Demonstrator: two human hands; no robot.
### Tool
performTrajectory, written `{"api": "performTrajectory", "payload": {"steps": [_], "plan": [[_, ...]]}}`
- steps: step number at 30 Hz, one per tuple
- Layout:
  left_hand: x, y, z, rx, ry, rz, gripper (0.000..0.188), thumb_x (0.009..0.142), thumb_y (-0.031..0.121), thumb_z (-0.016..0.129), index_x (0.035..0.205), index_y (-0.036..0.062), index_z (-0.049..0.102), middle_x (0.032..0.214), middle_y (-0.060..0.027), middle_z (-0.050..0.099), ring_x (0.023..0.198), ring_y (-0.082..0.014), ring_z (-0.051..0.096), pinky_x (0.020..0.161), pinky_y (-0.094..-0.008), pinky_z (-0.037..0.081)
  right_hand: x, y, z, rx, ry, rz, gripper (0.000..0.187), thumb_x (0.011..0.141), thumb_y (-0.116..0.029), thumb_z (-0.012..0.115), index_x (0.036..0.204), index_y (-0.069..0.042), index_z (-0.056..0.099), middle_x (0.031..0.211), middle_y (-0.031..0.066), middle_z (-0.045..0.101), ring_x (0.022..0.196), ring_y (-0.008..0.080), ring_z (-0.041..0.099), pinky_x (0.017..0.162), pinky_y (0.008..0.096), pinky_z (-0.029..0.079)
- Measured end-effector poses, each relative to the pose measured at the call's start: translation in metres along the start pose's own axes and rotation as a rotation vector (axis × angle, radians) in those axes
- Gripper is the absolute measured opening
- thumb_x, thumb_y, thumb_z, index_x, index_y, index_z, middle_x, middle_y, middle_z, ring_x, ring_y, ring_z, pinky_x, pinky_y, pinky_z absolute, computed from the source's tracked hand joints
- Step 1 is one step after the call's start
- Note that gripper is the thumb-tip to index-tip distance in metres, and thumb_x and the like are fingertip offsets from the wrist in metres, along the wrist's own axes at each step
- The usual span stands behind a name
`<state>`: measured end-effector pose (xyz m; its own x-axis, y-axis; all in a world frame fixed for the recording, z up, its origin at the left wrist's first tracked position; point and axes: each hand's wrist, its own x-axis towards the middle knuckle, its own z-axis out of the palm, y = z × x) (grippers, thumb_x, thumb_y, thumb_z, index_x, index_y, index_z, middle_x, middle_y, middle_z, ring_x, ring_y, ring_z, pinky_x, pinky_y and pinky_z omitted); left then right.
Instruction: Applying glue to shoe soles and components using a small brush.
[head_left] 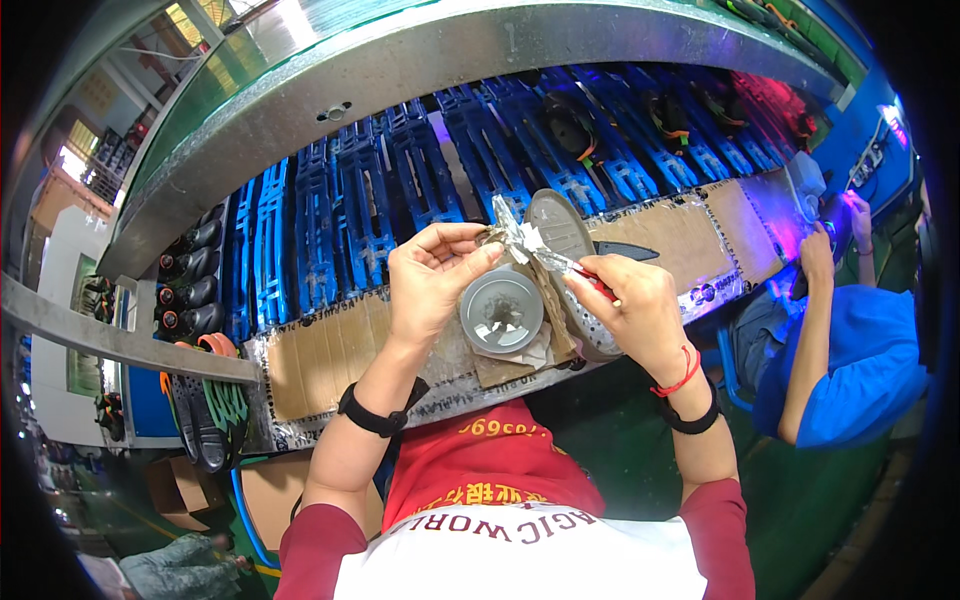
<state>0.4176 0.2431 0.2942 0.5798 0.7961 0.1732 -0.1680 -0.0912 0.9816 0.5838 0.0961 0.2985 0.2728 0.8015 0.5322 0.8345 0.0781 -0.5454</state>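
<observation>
My left hand (435,275) is pinched at crumpled silvery foil-like scraps (520,240) above the bench; what lies between its fingertips is too small to make out. My right hand (635,305) is closed round the red handle (600,286) of a tool whose tip points into the scraps. Just behind and beneath them is a grey-brown clog (558,222), and a grey part with holes (588,326) shows below my right fingers. Between my wrists sits a round grey tub (465,318), dark residue in its middle.
Cardboard (330,360) covers the bench edge. Beyond run blue slatted racks (360,200) carrying several dark shoes, beneath a metal beam (480,50). Finished-looking clogs (212,425) hang at the left end. A co-worker in a blue shirt (850,365) sits to the right. A dark pointed piece (628,250) lies beside the clog.
</observation>
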Motion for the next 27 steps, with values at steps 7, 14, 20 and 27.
{"api": "performTrajectory", "payload": {"steps": [7, 14, 20, 27], "plan": [[0.0, -0.005, 0.003, -0.063, -0.006, -0.053, 0.026, 0.074, 0.002, 0.075, 0.097, -0.0043, 0.064, 0.085, -0.0099, 0.067, 0.076, -0.011, 0.064, 0.072, -0.0222, 0.054, 0.011, -0.003, 0.005, -0.02, 0.059, -0.046, 0.017, 0.08, -0.018, 0.068, 0.085, -0.002, 0.065, 0.076, 0.0109, 0.066, 0.065, 0.0266, 0.064, 0.055, 0.0341, 0.05], [0.0, -0.003, 0.006, -0.084, 0.034, -0.023, 0.026, 0.075, 0.002, 0.075, 0.097, -0.0046, 0.064, 0.086, -0.0105, 0.067, 0.076, -0.0108, 0.064, 0.071, -0.0225, 0.053, 0.013, -0.006, 0.003, -0.008, 0.057, -0.025, 0.019, 0.08, -0.02, 0.068, 0.085, -0.001, 0.066, 0.075, 0.0122, 0.065, 0.066, 0.0278, 0.064, 0.057, 0.0347, 0.05], [0.002, -0.003, 0.006, -0.08, 0.022, -0.044, 0.025, 0.075, 0.002, 0.074, 0.097, -0.0044, 0.064, 0.086, -0.0106, 0.067, 0.075, -0.0106, 0.064, 0.071, -0.0225, 0.053, 0.012, -0.003, 0.0, 0.02, 0.018, 0.033, 0.018, 0.08, -0.019, 0.068, 0.083, -0.001, 0.067, 0.074, 0.0133, 0.065, 0.065, 0.0288, 0.064, 0.057, 0.0347, 0.05], [-0.003, -0.002, 0.015, -0.108, -0.033, -0.04, 0.026, 0.075, 0.003, 0.074, 0.098, -0.0043, 0.064, 0.086, -0.0106, 0.068, 0.075, -0.0108, 0.064, 0.071, -0.0223, 0.053, 0.024, 0.001, 0.005, 0.066, 0.106, 0.034, 0.018, 0.079, -0.016, 0.069, 0.085, 0.001, 0.066, 0.074, 0.015, 0.065, 0.063, 0.0268, 0.063, 0.056, 0.0327, 0.048]]}}
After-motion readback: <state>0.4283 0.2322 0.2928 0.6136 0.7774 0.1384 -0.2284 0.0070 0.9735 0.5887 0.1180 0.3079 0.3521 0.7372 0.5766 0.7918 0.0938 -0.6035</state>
